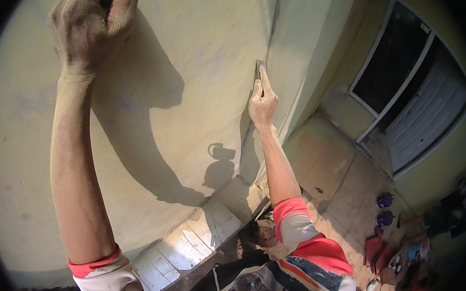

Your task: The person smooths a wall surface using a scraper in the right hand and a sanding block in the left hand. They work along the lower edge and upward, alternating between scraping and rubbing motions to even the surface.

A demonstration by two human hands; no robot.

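Dust coats both hands in front of the pale yellow wall (194, 77). My left hand (92, 22) is raised at the upper left, its fingers bent and closed. The picture's edge cuts off the fingertips, so what they hold, if anything, is hidden. Near the wall's vertical corner line, my right hand (264, 101) grips a thin, flat dark piece (258, 70), with the index finger stretched along it. Its upper end lies at the wall; I cannot tell its exact kind. Shadows of my arms and head fall across the wall.
A tiled ledge (184, 248) runs along the wall's foot. On the right, the tiled floor (327, 164) leads to a white-framed doorway (391, 117) with a white door (429, 125). Purple containers (385, 200), a white-blue bucket (418, 248) and red pieces (376, 251) stand or lie at lower right.
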